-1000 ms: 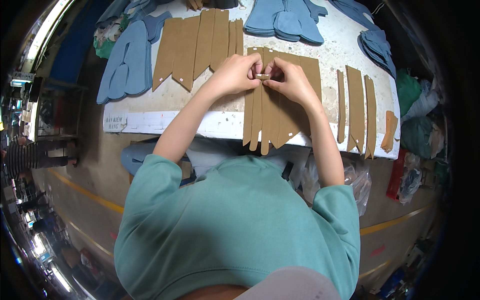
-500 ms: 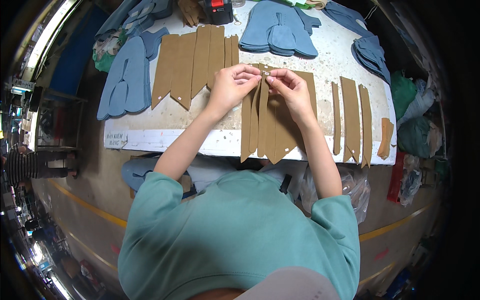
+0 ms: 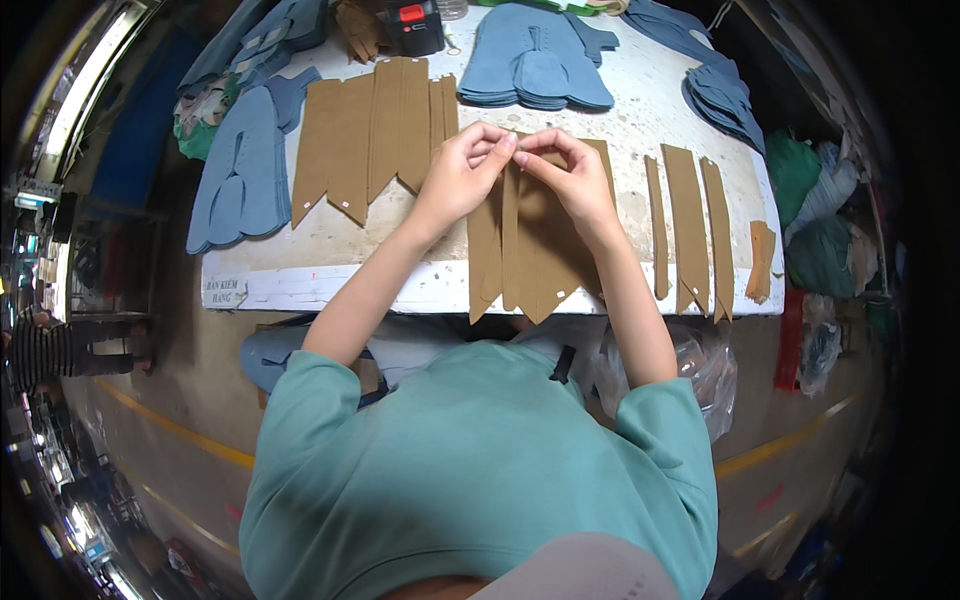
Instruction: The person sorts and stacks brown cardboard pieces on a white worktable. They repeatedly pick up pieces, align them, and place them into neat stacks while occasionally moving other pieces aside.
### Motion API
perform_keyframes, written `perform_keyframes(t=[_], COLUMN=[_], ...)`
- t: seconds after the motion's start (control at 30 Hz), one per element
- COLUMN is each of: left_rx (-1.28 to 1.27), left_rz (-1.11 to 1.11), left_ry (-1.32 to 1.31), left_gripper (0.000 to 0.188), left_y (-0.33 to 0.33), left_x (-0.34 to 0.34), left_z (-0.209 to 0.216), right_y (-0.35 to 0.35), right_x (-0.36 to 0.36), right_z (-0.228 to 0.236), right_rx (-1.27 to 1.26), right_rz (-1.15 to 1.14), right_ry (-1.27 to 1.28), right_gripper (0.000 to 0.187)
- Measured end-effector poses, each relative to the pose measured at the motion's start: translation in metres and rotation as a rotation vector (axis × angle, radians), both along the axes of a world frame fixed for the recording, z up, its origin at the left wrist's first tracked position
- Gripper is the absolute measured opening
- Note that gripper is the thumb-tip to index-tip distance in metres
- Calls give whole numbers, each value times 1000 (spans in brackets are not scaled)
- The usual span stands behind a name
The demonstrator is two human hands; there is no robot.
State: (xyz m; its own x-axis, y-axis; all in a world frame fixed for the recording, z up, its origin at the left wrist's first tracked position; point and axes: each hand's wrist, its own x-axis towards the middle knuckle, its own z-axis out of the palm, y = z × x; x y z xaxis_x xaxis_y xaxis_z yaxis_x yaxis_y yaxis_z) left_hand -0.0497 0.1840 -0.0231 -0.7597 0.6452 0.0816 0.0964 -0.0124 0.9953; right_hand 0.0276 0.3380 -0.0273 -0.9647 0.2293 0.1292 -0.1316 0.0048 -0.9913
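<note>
My left hand (image 3: 462, 178) and my right hand (image 3: 572, 185) meet at the top end of a narrow brown strip (image 3: 511, 245). Both are closed in a pinch there, thumbs and forefingers almost touching. Their fingertips cover the strip's end, and anything small between them is hidden. The strip hangs down over larger brown cut panels (image 3: 548, 250) with pointed lower ends, which lie at the table's front edge. A small white sticker (image 3: 560, 294) sits near the bottom of one panel.
More brown panels (image 3: 335, 140) lie left of my hands, narrow brown pieces (image 3: 684, 225) to the right. Stacks of blue cut pieces (image 3: 240, 175) rest at the left and back (image 3: 535, 60) of the white table (image 3: 400, 290). A black and red battery-like block (image 3: 414, 28) stands at the back.
My fingertips have drawn closer together over the strip's top end, covering the white sticker seen there before. The strips beneath have shifted and lie closer together. The whole view has moved slightly.
</note>
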Motion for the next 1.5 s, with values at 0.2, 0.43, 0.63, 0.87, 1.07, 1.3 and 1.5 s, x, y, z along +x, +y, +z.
perform_keyframes(t=[0.2, 0.43, 0.63, 0.87, 1.07, 1.3, 1.5], left_rx=[211, 119, -52, -295, -390, -328, -500], left_rz=[-318, -416, -646, -604, -752, -894, -228], left_ry=[-23, -47, -482, -718, -726, 22, 545], left_gripper=[30, 33, 37, 30, 29, 22, 19], left_y=[41, 91, 127, 144, 129, 59, 11], left_x=[28, 86, 138, 148, 151, 123, 46], left_z=[24, 6, -23, -29, -21, 6, 33], right_y=[45, 153, 196, 193, 186, 134, 57], right_x=[20, 53, 59, 46, 45, 105, 163], right_z=[52, 86, 46, -17, -28, 3, -3], right_rx=[244, 92, 202, 235, 313, 940, 1016], right_rz=[-109, -300, -199, -284, -321, -614, -601], right_ry=[229, 242, -123, -319, -321, -277, -435], right_gripper=[15, 18, 20, 24, 24, 36, 48])
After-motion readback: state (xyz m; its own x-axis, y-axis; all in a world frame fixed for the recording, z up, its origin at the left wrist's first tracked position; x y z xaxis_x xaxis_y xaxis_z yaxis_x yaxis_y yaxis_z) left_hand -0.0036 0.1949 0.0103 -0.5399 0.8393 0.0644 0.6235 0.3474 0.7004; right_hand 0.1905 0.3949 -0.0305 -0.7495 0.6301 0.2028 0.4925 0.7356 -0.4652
